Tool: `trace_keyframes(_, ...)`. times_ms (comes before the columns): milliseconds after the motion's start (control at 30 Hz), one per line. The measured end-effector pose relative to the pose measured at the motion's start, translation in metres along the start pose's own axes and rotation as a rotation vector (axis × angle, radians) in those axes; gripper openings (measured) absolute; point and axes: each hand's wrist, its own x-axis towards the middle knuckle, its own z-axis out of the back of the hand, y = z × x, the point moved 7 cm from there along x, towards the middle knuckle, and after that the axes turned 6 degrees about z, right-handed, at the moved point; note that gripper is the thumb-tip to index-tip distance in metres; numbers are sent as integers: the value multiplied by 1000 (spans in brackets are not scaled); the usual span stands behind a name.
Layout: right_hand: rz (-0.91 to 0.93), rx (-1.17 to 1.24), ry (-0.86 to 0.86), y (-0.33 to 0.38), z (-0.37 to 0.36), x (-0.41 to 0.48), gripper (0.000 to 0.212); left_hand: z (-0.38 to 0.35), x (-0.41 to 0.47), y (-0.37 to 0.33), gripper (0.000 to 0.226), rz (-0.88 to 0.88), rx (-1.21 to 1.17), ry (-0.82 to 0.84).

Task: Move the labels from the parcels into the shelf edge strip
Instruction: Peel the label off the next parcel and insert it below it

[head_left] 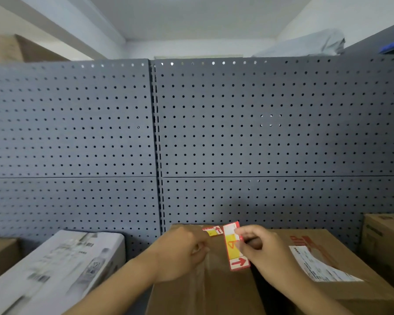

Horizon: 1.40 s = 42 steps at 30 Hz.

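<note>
Label (234, 246) being pinched upright in right hand (263, 251) over brown parcel (214, 292), left hand (180, 253) curling loosely beside it, gripping nothing, smaller label (212, 231) sitting behind.

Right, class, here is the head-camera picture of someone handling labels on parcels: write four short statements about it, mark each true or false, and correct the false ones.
1. The right hand pinches a long red and yellow label. True.
2. That label lies flat, stuck down on the white box. False: it is lifted above the brown parcel, held by the hand.
3. A second, smaller label lies on the brown parcel beyond the left hand. True.
4. The wall behind the parcels is bare white plaster. False: it is grey pegboard.
</note>
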Motion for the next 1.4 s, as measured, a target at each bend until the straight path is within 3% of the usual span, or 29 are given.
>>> trace_keyframes(367, 114, 148, 42, 65, -50, -9, 38, 37, -53, 21, 8, 18, -21, -71)
trace_keyframes(533, 152, 178, 45, 110, -87, -19, 35, 60, -95, 49, 12, 57, 6, -61)
trace_keyframes(933, 52, 159, 2, 207, -209, -66, 24, 115, -247, 126, 15, 38, -65, -52)
trace_keyframes(1200, -12, 104, -11, 232, -225, -114, 9, 127, -309, 134, 17, 60, -116, 1)
trace_keyframes(1400, 4, 126, 12, 242, -228, -139, 10, 118, -343, 136, 16, 150, -109, 12)
